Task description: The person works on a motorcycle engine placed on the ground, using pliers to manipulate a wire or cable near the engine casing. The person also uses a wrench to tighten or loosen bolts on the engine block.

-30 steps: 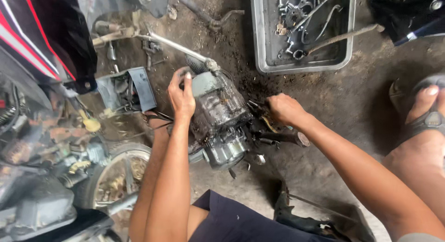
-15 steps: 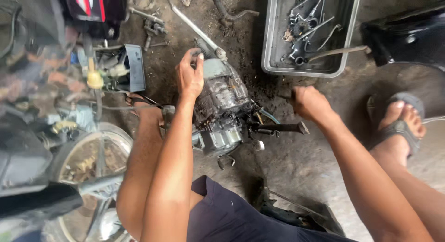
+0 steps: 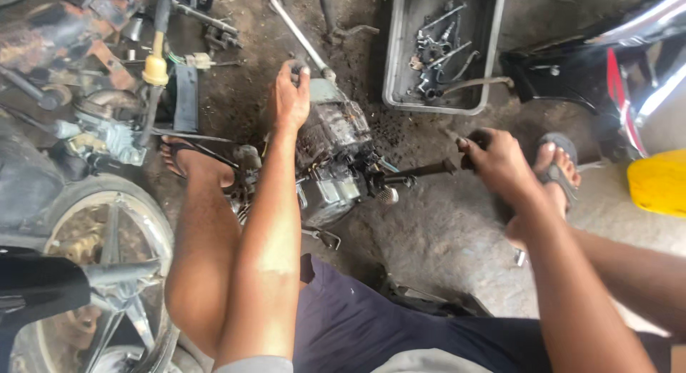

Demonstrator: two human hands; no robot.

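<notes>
Sitting on the floor (image 3: 443, 237), the person steadies the engine block (image 3: 332, 162) with the left hand (image 3: 291, 98) pressed flat on top, while the right hand (image 3: 496, 162), having swung rightward since earlier, grips a long wrench handle (image 3: 418, 171), suggesting a bolt turning.

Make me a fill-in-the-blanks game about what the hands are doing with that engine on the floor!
1. The left hand rests on top of the ____.
2. The right hand grips the dark ____ of a long tool that reaches to the engine.
3. The grey tray behind the engine holds metal ____.

Missing words: engine; handle; tools
</notes>
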